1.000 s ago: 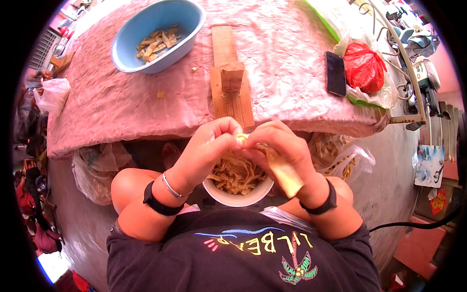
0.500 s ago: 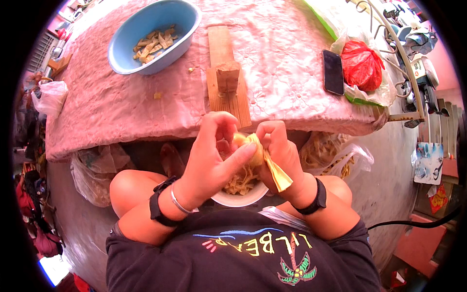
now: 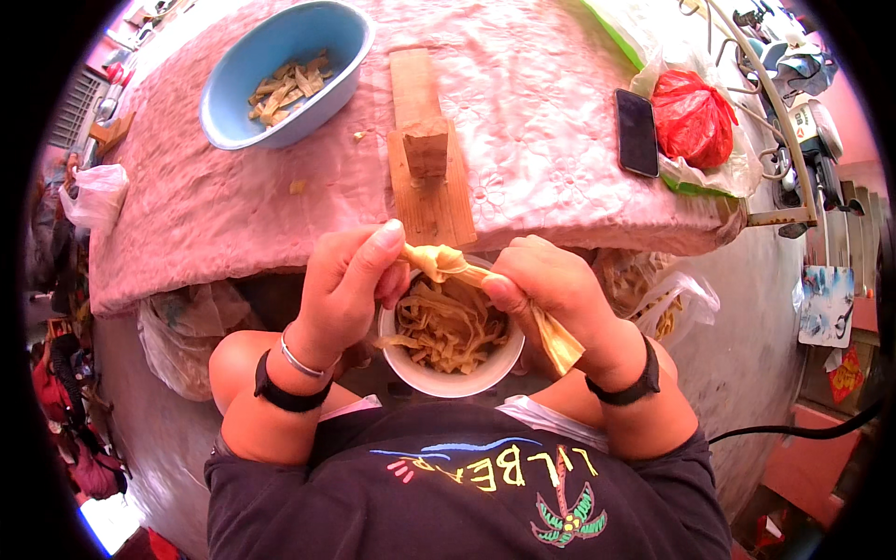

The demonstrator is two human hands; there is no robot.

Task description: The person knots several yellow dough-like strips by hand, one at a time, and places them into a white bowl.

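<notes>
Between my two hands stretches a yellow tofu-skin strip (image 3: 439,263) with a knot in its middle. My left hand (image 3: 338,285) pinches one end between thumb and fingers. The other side is gripped by my right hand (image 3: 560,291), and its loose tail hangs down below that hand. Under the knot, a white bowl (image 3: 453,385) at my lap holds loose tofu-skin strips (image 3: 448,327). On the table, a blue basin (image 3: 322,123) at the far left contains several short pieces (image 3: 289,89) of similar colour, some looking knotted.
A pink cloth covers the table (image 3: 252,215). A wooden block stand (image 3: 431,191) sits mid-table, with a phone (image 3: 637,133) and a red plastic bag (image 3: 693,117) to the right. Plastic bags (image 3: 182,341) lie below the table edge, and a metal frame (image 3: 779,112) lines its right side.
My hands have moved apart, drawing the strip out between them with the knot now showing. The bowl beneath has come into fuller view.
</notes>
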